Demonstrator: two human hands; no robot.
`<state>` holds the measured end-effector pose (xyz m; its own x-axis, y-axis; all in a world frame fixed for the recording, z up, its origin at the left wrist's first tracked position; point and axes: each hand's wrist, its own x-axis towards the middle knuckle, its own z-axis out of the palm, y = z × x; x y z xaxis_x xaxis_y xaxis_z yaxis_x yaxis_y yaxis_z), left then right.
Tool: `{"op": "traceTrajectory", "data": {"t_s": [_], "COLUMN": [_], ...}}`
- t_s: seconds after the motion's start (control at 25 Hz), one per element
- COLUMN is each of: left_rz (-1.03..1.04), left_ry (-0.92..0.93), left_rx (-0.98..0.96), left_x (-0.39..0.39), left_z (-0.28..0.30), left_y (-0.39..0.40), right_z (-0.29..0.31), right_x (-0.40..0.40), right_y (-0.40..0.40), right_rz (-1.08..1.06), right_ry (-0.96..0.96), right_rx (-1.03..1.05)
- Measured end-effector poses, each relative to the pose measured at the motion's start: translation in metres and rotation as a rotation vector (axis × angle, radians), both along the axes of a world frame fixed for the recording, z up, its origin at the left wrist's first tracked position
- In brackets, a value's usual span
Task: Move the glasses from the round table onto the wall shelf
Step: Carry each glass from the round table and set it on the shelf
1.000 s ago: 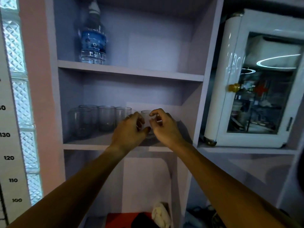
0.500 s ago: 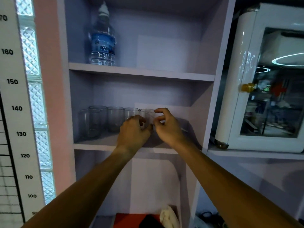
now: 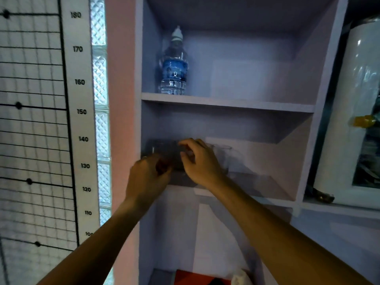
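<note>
Several glasses stand in a row on the left of the wall shelf's middle board; they look dark and blurred. One clear glass stands apart, to the right of my hands. My right hand reaches in over the row, with its thumb and fingers closed around the upper part of a glass. Just left of it and lower, my left hand has its fingers curled against the front of the row. Whether it grips a glass is hidden.
A water bottle with a blue label stands on the upper board. Left of the shelf hang a height scale and a glass-block strip. A white glass-door cabinet stands at the right. Red and white items lie in the bottom compartment.
Both hands have moved left from the clear glass to the row of glasses. The clear glass now stands alone to their right. The view has shifted left.
</note>
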<state>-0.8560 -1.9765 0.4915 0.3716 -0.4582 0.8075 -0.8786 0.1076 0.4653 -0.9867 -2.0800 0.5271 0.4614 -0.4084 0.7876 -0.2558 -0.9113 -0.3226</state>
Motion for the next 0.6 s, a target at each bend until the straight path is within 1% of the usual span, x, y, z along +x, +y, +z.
{"op": "traceTrajectory", "data": {"t_s": [0.08,0.16,0.24,0.36,0.48,0.6], "left_rz": [0.024,0.054,0.091,0.094,-0.037,-0.194], "left_ry": [-0.026,-0.058,-0.086,-0.092,-0.056,-0.020], "left_rx": [0.001,0.024,0.036,0.027,-0.029,-0.023], "left_x": [0.012,0.016,0.013,-0.004,-0.036,-0.077], "left_z": [0.004,0.006,0.004,0.003,0.008,0.011], "left_y": [0.013,0.019,0.019,0.011,-0.011,-0.038], "right_z": [0.003,0.004,0.003,0.000,0.002,0.003], "right_x": [0.026,0.039,0.036,0.010,-0.031,-0.078], "right_y": [0.011,0.017,0.020,0.021,0.019,0.009], "right_rz": [0.087,0.136,0.141,0.076,-0.012,-0.131], "right_ry": [0.149,0.191,0.152,0.069,-0.019,-0.065], "right_rx": [0.180,0.284,0.273,0.226,0.236,0.244]}}
